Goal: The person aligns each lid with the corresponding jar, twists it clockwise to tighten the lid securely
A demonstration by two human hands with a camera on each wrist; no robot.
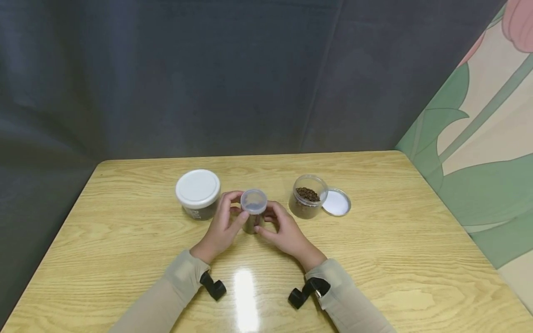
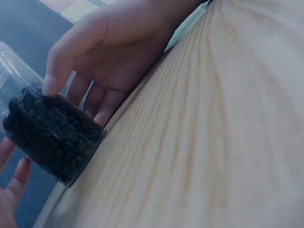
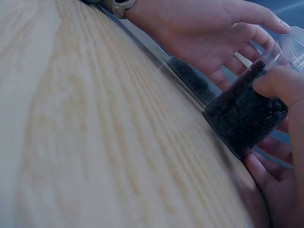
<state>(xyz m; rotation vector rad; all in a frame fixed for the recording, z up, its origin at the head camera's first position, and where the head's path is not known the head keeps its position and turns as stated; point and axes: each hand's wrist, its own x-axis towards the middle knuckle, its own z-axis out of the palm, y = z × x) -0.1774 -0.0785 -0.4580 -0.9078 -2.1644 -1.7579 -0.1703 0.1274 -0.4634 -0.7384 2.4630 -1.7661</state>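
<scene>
A small clear jar of dark beans (image 1: 250, 225) stands upright on the wooden table between both hands, its translucent lid (image 1: 254, 200) on top. From the left, my left hand (image 1: 220, 227) holds it near the top, thumb at the lid's lower edge and fingers bent round the far side. My right hand (image 1: 288, 232) grips the jar lower down, thumb on the near side of the wall. In the right wrist view, the beans (image 3: 244, 111) fill most of the jar, and the right thumb presses on its wall.
Left of the hands stands a wider dark tub with a white lid (image 1: 198, 187). To the right is an uncapped clear jar (image 1: 306, 210) partly filled with brown granules. Its neighbour, a round white disc lid (image 1: 336, 202), lies flat. A dark curtain (image 1: 233, 83) hangs behind the table.
</scene>
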